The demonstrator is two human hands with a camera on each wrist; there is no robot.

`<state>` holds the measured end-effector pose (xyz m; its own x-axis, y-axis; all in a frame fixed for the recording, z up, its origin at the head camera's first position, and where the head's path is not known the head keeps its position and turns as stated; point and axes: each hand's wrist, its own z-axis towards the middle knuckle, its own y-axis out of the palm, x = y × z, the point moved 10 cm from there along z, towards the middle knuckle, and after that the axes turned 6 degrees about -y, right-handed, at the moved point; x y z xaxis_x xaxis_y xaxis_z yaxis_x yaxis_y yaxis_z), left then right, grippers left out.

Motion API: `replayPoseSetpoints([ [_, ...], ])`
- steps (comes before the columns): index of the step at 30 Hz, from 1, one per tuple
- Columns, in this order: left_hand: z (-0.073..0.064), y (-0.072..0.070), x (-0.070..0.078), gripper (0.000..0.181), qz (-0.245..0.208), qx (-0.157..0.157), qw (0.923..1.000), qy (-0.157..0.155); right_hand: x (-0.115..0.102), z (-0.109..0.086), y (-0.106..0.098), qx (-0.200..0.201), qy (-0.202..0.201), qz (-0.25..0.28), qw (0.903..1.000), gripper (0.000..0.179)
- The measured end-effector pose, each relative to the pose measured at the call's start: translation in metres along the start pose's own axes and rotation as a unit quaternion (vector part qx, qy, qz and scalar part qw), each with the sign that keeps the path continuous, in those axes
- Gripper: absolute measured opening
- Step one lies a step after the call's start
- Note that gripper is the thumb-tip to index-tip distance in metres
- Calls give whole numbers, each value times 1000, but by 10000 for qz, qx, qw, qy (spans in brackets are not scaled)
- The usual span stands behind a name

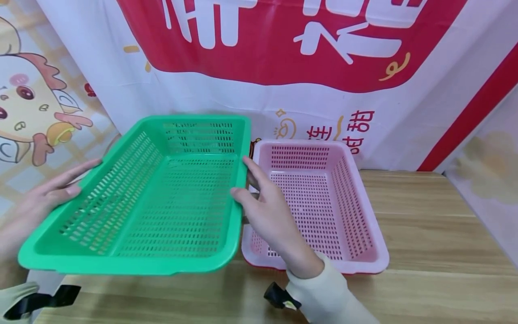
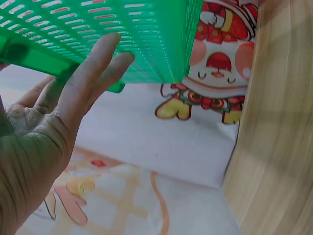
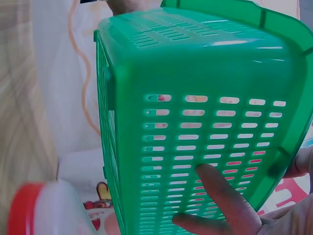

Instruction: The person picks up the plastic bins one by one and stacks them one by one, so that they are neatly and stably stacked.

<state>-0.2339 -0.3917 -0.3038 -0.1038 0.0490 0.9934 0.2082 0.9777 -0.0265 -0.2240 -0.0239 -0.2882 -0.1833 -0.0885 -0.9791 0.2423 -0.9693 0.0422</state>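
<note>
The green basket (image 1: 121,264) is made of smooth plastic, with rounded corners and walls pierced by rows of slots. It is held tilted above the wooden table (image 1: 437,234), just beside the pink basket (image 1: 356,266), on its left. Under it some open room is seen. Its opening is turned upward, and its long axis is directed toward the printed cloth (image 1: 267,101). Its opposite long sides are gripped by the left hand (image 1: 48,193) and the right hand (image 1: 269,207).
</note>
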Motion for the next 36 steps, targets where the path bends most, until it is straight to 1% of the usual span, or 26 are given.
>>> replayPoseSetpoints([
  [1,1,0,1,52,189,100,9998,6,-1,0,-3,27,17,-1,10000,68],
  [3,2,0,4,51,770,352,9964,-25,-3,0,-9,82,30,-54,9999,67],
  [5,5,1,8,51,1361,563,9891,-84,-4,0,-16,159,53,-161,9997,67],
  [6,6,2,9,51,1516,608,9865,-104,-5,0,-20,194,52,-214,9996,67],
  [7,7,5,12,51,1806,678,9812,-89,-5,0,-24,236,77,-270,9993,67],
  [9,10,13,15,51,1899,648,9797,-51,-5,-1,-34,311,127,-399,9986,66],
  [10,11,17,15,51,1772,589,9824,-32,-5,-1,-38,347,161,-456,9982,66],
  [12,13,25,17,51,1808,578,9818,28,-5,-1,-47,404,204,-551,9975,65],
  [14,15,33,18,50,1926,601,9794,2,-5,-3,-55,456,263,-638,9966,64],
  [17,18,42,20,51,2360,721,9690,-103,-5,-4,-66,481,300,-760,9955,63],
  [19,19,49,21,52,2436,665,9675,-122,-5,-5,-73,481,310,-847,9948,62],
  [20,20,53,21,52,2435,635,9677,-121,-5,-6,-76,474,310,-896,9944,61],
  [22,21,61,22,53,2254,534,9727,-111,-5,-8,-82,456,300,-1023,9933,60],
  [24,23,69,22,54,1899,396,9810,-58,-6,-11,-89,468,311,-1124,9921,59],
  [25,24,73,22,54,1795,362,9831,-35,-6,-12,-92,479,314,-1179,9914,58],
  [30,31,97,22,55,1456,249,9890,37,-10,-17,-111,487,289,-1362,9891,58],
  [31,33,102,23,55,1488,249,9885,55,-10,-18,-115,497,294,-1379,9888,58],
  [35,38,122,22,56,992,17,9950,70,-11,-21,-133,550,340,-1356,9887,57],
  [36,38,127,22,56,960,-31,9953,90,-10,-22,-138,577,353,-1381,9881,57],
])
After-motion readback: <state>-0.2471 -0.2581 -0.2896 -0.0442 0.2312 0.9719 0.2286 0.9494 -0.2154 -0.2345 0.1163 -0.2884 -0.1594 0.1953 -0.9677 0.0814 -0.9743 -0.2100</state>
